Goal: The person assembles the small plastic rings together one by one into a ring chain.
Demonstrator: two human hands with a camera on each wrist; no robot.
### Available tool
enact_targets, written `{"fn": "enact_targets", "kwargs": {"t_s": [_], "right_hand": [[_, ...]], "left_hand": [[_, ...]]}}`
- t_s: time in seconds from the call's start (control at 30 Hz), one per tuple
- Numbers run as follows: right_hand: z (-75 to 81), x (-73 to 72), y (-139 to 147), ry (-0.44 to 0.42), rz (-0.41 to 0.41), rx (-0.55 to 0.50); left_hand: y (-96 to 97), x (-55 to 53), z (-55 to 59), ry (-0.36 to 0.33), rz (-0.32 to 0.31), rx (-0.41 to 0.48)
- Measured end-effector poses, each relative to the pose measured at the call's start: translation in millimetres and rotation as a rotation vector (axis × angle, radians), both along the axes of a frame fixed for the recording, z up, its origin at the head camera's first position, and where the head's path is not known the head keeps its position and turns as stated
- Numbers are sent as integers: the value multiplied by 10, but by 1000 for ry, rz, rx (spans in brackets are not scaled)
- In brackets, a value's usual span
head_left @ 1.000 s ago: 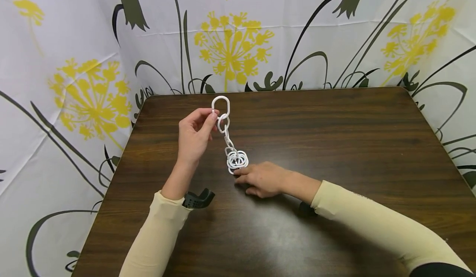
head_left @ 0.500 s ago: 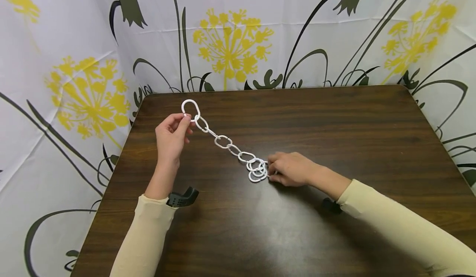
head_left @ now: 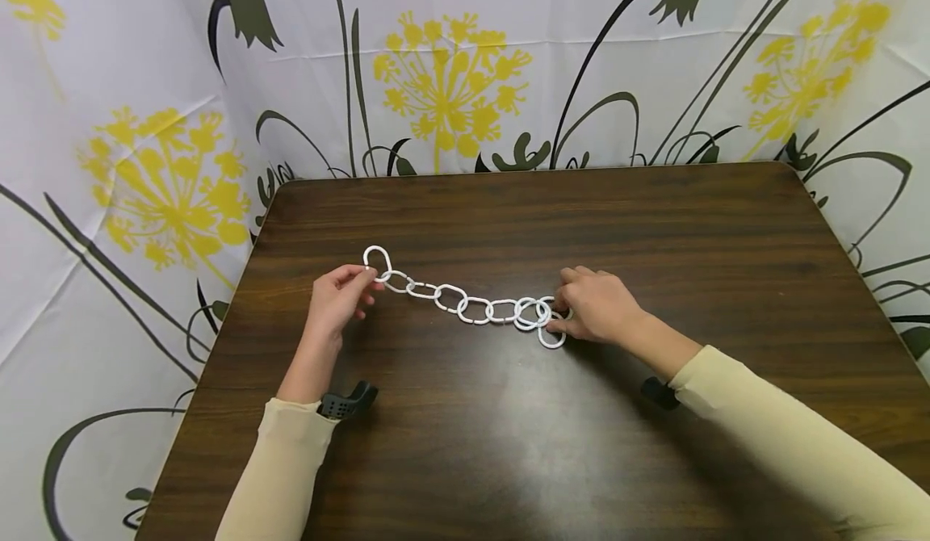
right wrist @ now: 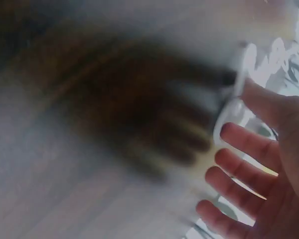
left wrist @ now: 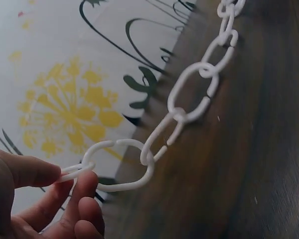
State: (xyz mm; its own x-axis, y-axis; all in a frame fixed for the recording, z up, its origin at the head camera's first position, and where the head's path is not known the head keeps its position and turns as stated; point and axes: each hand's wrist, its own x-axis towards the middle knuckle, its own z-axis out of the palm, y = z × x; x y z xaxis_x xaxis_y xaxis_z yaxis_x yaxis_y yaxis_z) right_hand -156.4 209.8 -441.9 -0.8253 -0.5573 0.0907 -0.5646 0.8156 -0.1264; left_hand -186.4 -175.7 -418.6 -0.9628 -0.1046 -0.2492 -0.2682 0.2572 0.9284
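Observation:
A white plastic chain (head_left: 475, 322) of oval links stretches across the middle of the table between both hands. Its left end link is pinched between the thumb and fingers of my left hand (head_left: 337, 300), and that end is raised in the left wrist view, where the links (left wrist: 124, 187) trail away to the upper right. Several links (head_left: 534, 315) overlap in a small bunch at the right end. There my right hand (head_left: 597, 307) pinches a link; in the right wrist view its thumb and forefinger meet the white link (right wrist: 221, 124), while the other fingers spread loosely.
The brown wood-grain table (head_left: 508, 444) has its far edge against a white curtain (head_left: 581, 40) with yellow and dark plant prints. Dark wrist devices (head_left: 350, 400) stick out below both wrists, beside the cream sleeves (head_left: 279, 460).
The hands have moved apart, the left leftward and then nearer, the right to the right. The piled chain has been drawn out into a nearly straight line, its bunch shrinking.

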Motion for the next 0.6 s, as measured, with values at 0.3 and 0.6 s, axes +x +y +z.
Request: {"fn": "enact_targets", "kwargs": {"t_s": [0.3,0.6], "right_hand": [[115,-92,259,-194,-101,33],[150,-184,551,-221,-161,63]], "left_hand": [[-235,95,-205,-140,40,-17],[-452,177,-235,-165,23,-75]]}}
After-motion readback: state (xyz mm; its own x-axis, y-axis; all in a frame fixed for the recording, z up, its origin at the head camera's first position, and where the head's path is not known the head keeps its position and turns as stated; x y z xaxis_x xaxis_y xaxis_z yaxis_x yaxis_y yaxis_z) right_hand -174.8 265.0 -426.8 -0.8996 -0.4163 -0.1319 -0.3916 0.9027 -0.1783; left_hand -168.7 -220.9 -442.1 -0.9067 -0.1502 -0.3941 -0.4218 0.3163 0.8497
